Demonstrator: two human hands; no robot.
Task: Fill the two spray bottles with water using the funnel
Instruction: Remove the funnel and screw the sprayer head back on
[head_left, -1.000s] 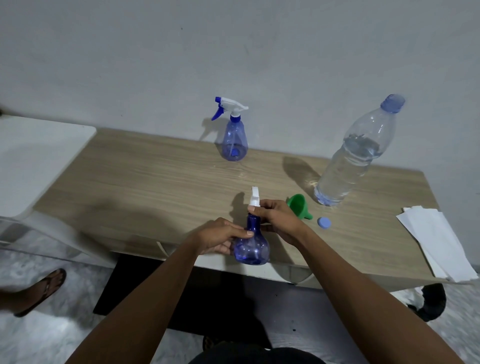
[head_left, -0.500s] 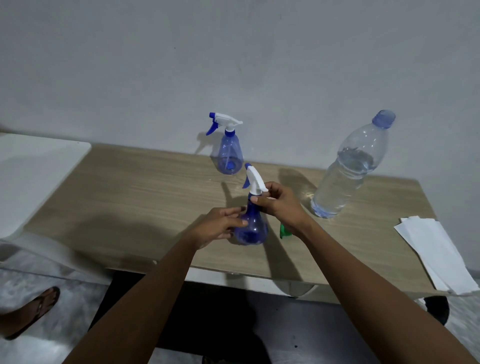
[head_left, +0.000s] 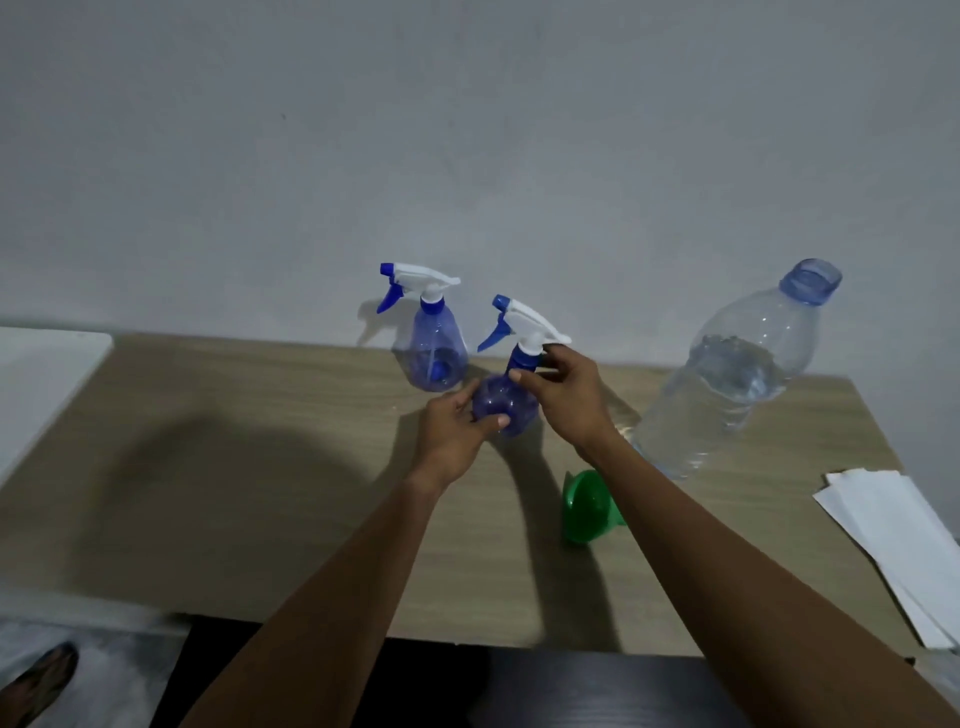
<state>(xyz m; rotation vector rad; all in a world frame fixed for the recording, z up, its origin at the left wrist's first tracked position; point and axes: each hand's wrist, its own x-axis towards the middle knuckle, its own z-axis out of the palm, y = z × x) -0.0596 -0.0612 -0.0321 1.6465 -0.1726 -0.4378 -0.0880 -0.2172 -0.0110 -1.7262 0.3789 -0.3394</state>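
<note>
Where the two hands meet toward the far edge of the worktop (head_left: 234, 467), we see the nearer spray bottle (head_left: 506, 408) held between them. It is tipped so that its white-and-blue trigger head leans toward the wall (head_left: 467, 130). The left hand (head_left: 457, 431) has its grip curled round the rounded blue body from the left side. The right hand (head_left: 566, 395) pinches the blue collar just under the trigger head between thumb and fingertips. We cannot tell whether the base touches the worktop.

The second spray bottle (head_left: 434, 353) stands upright just beside it at the far edge, against the wall. The green funnel (head_left: 587, 506) lies on its side near the middle, partly hidden under the right forearm. Toward the far right corner the large water bottle (head_left: 737, 374) stands partly filled, its mouth open. White paper sheets (head_left: 893, 530) lie along the right edge. A white surface (head_left: 41, 374) adjoins the left edge, and a sandalled foot (head_left: 36, 680) shows on the floor below it.
</note>
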